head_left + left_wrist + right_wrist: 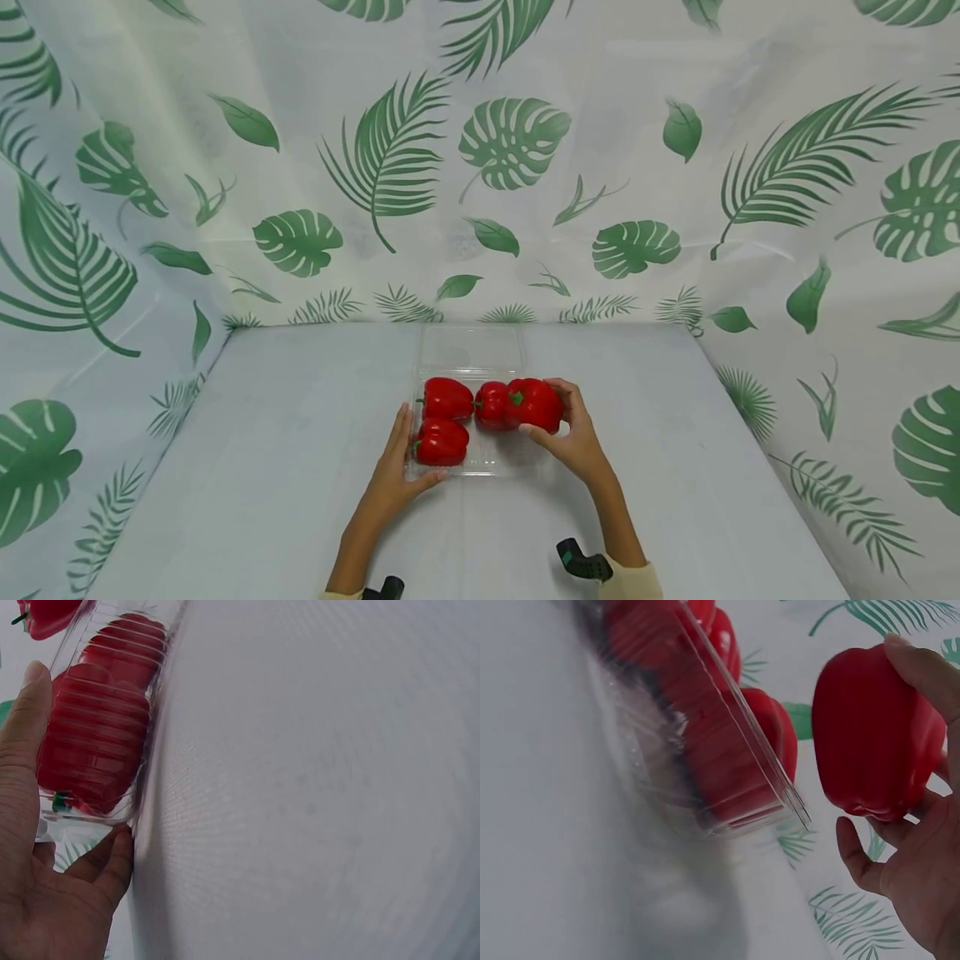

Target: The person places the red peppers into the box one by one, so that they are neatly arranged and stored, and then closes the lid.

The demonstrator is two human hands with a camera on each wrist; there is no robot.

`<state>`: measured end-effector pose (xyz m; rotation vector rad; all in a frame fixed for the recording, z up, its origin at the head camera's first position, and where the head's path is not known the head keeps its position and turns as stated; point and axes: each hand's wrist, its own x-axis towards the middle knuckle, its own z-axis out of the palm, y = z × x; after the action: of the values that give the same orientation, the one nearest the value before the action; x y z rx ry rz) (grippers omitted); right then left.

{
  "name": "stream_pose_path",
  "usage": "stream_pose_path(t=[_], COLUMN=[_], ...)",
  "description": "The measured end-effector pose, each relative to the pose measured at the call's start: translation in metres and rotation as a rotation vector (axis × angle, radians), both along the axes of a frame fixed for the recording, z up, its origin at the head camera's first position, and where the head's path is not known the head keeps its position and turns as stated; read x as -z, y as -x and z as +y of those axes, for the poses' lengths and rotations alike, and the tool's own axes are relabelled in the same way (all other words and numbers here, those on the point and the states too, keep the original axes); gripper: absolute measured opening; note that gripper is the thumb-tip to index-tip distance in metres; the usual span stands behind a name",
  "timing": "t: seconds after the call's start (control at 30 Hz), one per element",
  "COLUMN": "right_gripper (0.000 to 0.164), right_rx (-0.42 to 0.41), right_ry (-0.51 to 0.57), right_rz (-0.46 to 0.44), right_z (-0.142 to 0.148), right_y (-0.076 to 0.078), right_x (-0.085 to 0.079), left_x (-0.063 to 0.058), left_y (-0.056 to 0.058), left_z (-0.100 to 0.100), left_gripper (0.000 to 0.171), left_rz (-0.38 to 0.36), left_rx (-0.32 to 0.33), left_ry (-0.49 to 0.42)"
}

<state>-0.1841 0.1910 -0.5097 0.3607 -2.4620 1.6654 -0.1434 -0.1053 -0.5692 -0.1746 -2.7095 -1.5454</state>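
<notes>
A clear plastic clamshell container [489, 461] sits on the table with its lid folded back. Inside it, two red bell peppers lie along the left, a rear one [448, 397] and a front one [442, 443]. A third pepper [492, 406] is at the back right, partly hidden. My right hand [579, 442] grips another red bell pepper [877, 735] between thumb and fingers, above the container's right part. My left hand [392, 483] rests at the front left corner, long fingers along the left side and thumb by the front wall [97, 735].
The transparent lid [471, 348] lies flat behind the container, towards the back wall. A white table [300, 433] surrounds it, with leaf-printed sheeting [390, 283] hanging at the back and both sides. Black wrist devices [583, 560] show near the sleeves.
</notes>
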Motion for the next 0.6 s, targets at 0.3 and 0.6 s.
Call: stream_pose_path(t=[0.3,0.6], right_gripper=[0.078,0.075], right_rx=[-0.122,-0.168], right_ry=[-0.170,-0.259], right_rz=[0.053,0.064], right_z=[-0.010,-0.013], right_y=[-0.007,-0.009], right_x=[0.001,0.002], left_x=[0.002,0.002], left_y=[0.000,0.000], left_z=[-0.001,-0.001], left_gripper=[0.112,0.112], left_rz=[0.025,0.038], left_rx=[0.004,0.013], left_ry=[-0.011,-0.032])
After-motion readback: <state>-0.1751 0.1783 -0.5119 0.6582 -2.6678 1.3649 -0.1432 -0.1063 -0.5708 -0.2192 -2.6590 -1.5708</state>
